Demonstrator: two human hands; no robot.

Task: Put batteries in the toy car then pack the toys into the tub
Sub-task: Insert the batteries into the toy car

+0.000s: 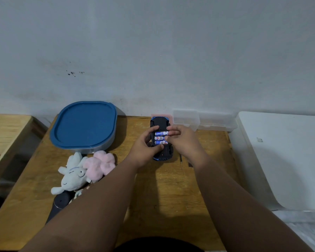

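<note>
The blue toy car [160,122] lies upside down on the wooden table [164,188], its dark underside up. Three blue-and-white batteries [160,138] lie side by side in its open compartment. My left hand [145,144] grips the car's left side, thumb near the lowest battery. My right hand [180,139] is at the car's right side, its fingertips on the ends of the batteries. The tub [84,124], closed with a blue lid, stands at the back left. A white plush toy [71,175] and a pink plush toy [98,162] lie in front of it.
A clear plastic box [204,120] stands against the wall at the back right. A thin screwdriver [181,160] lies right of the car. A dark cylindrical object [59,204] lies by my left forearm. A white surface [289,157] borders the table on the right.
</note>
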